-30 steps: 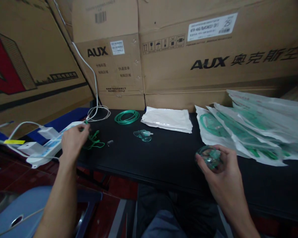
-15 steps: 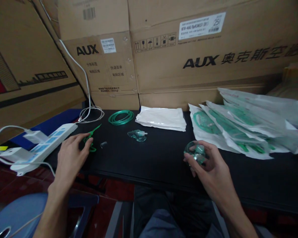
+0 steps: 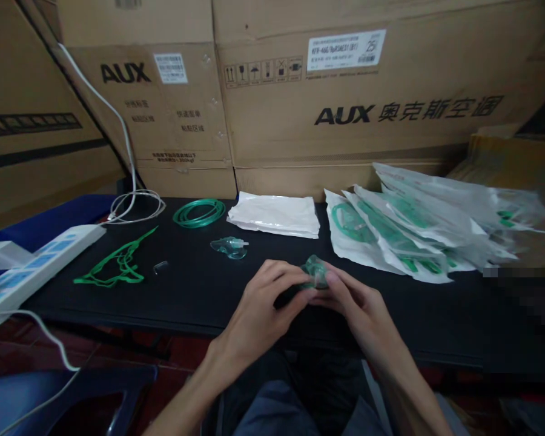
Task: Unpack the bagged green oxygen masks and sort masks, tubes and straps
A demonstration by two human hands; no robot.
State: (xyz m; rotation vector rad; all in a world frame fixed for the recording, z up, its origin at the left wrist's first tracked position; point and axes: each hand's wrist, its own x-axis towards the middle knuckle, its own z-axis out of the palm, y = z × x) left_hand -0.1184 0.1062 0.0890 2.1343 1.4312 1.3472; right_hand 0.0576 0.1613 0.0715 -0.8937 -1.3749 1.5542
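Surrounding held mask | green straps left | white packet behind | pouches right

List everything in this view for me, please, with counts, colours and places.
Table: one, black, front
Held mask: one, clear green, front centre
Second mask: one, clear green, centre
Packet: one, white, back centre
Tubing coil: one, green, left of packet
Pouches: several, white, green inside, right
Elastic straps: count unclear, green, left, tangled
Small piece: one, clear, beside straps
Power strip: one, white, far left
Cables: at least two, white, left
Cardboard boxes: at least two, brown, behind
Stool: one, blue, lower left
Trousers: one pair, dark, below
Left hand, right hand: two, bare, at held mask
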